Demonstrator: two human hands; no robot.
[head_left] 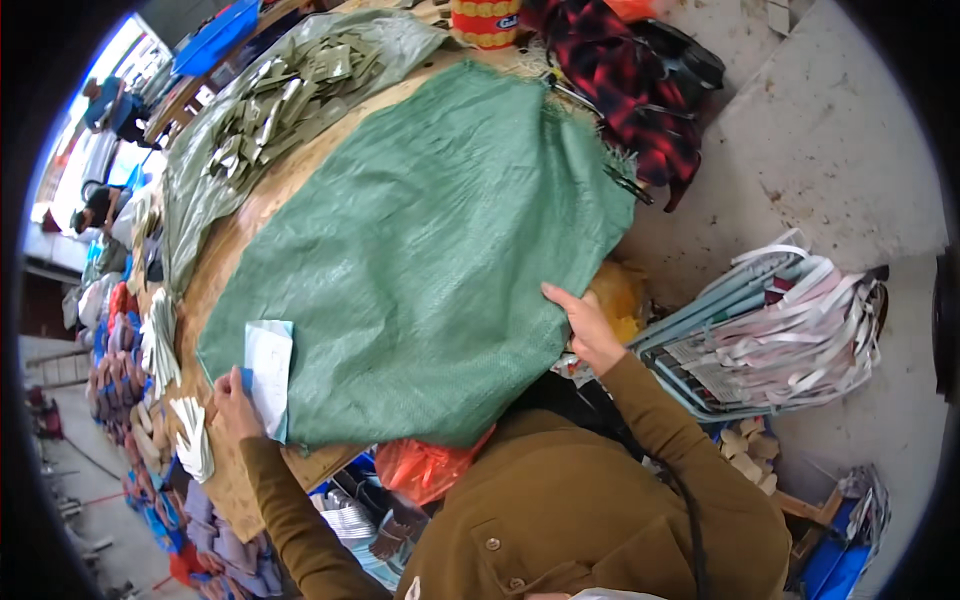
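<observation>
A large green woven plastic sack lies spread flat over the wooden table, its frayed edge at the far right. My right hand grips the sack's near right edge, thumb on top and fingers underneath. At the near left corner, my left hand is closed at the edge of a white and pale blue paper slip lying on the sack. Its fingertips press against a small blue part beside the slip; how much of the sack they also hold is hidden.
Olive-green flat pieces are heaped on a clear plastic sheet at the far left. White strips hang by the table's left edge. A plaid cloth and a red-yellow tub sit at the back. Pale straps fill a rack at right.
</observation>
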